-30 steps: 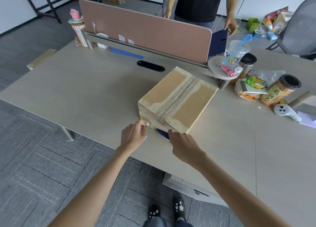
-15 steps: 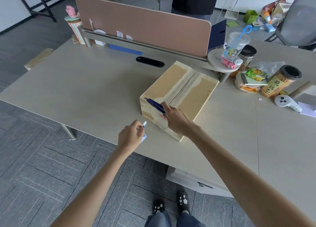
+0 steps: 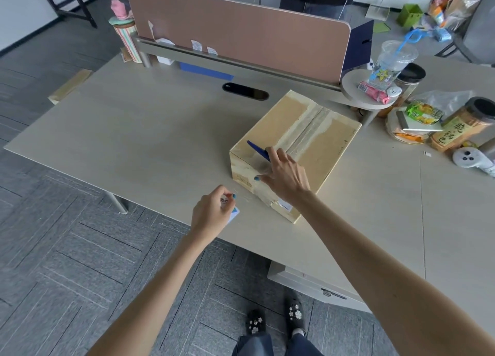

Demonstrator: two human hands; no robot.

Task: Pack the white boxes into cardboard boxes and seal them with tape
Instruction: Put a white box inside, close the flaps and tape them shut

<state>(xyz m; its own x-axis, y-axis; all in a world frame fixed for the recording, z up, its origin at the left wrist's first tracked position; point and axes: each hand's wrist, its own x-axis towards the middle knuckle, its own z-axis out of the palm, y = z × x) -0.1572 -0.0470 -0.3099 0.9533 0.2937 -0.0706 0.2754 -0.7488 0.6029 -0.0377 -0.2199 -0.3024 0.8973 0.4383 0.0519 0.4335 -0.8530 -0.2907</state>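
A closed cardboard box sits on the desk, clear tape running along its top seam. My right hand lies over the box's near top edge and holds a slim blue tool whose tip points up-left across the lid. The thumb presses the box's front face. My left hand hovers at the desk's front edge, left of the box, pinching a small white and blue item. No white boxes are visible.
A pink divider panel stands behind the box. Snack jars and packets, a plastic cup and a white controller crowd the right side. A person stands beyond the divider. A black cable slot lies left of the box.
My right hand rose from the box's front bottom edge to its top edge, bringing the blue tool onto the lid. My left hand drew back from the box toward the desk edge.
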